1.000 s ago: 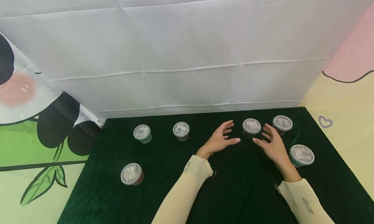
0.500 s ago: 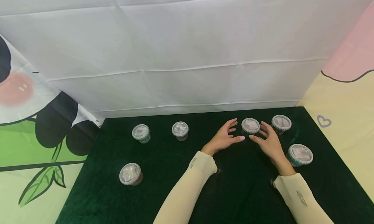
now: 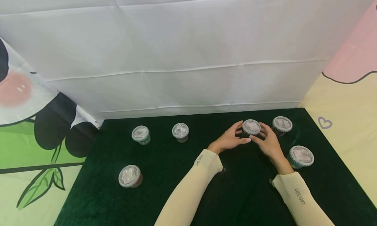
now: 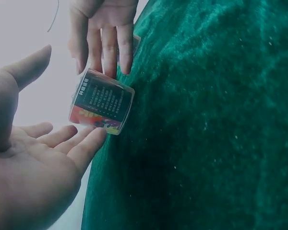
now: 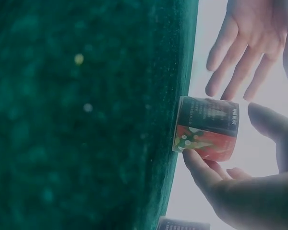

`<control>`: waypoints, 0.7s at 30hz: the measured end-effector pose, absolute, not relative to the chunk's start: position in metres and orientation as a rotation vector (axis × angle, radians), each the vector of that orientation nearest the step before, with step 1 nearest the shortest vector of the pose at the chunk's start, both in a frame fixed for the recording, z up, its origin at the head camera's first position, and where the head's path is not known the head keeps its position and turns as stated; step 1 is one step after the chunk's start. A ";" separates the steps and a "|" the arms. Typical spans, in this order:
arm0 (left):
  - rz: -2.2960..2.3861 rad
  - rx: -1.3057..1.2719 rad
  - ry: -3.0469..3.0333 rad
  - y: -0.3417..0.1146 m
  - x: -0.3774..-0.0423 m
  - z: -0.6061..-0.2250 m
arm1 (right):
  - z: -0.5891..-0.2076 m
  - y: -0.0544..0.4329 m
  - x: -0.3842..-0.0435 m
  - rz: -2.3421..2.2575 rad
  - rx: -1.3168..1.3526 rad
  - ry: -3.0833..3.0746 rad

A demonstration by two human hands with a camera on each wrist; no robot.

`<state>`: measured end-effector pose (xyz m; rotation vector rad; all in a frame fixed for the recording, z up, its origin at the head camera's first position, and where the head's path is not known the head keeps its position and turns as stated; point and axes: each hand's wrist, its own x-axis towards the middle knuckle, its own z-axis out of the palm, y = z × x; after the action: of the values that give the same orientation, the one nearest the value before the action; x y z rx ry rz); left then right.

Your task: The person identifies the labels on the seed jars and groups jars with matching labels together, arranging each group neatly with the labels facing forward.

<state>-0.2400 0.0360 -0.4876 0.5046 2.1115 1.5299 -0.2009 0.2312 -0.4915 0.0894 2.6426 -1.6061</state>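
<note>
Plainly upright, its lid (image 3: 251,125) facing up, the tub (image 5: 206,128) stands near the far edge of the green cloth (image 3: 241,193), between left hand (image 3: 229,139) and right hand (image 3: 267,141), their fingers loosely extended; cloth stretches nearward, a second tub (image 3: 281,124) just rightward.

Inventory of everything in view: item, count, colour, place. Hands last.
Round lidded plastic cup with printed label: 1, dark green and red, whitish lid, between the hands
Teal-sided lidded plastic cups: 2, teal, whitish lids, back left and right side
Dark-sided lidded plastic cups: 2, dark, whitish lids, back row
Reddish-sided lidded plastic cup: 1, reddish, whitish lid, front left
Velvety cloth: 1, dark green, over the tabletop
Creased fabric backdrop: 1, white, behind
Cartoon-printed fabric: 1, multicoloured, left
Heart-printed fabric: 1, pink and yellow, right
Sleeves: 2, cream, dark lettering, on both arms
Left hand: 1, bare, left of the middle cup
Right hand: 1, bare, right of it
</note>
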 end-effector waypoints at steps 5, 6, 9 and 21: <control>1.560 0.433 2.100 0.038 -0.239 -0.489 | -0.491 0.230 -0.200 -1.615 0.126 2.663; 1.565 0.417 2.098 0.038 -0.238 -0.489 | -0.491 0.230 -0.200 -1.613 0.133 2.673; 1.578 0.397 2.098 0.035 -0.234 -0.487 | -0.491 0.228 -0.198 -1.621 0.144 2.692; 1.649 0.487 2.231 0.007 -0.213 -0.474 | -0.477 0.219 -0.178 -1.660 -0.031 2.611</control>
<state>-0.2134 0.0067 -0.4736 0.4866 2.2314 1.6490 -0.1777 0.2185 -0.4772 -0.0310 2.6111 -1.6597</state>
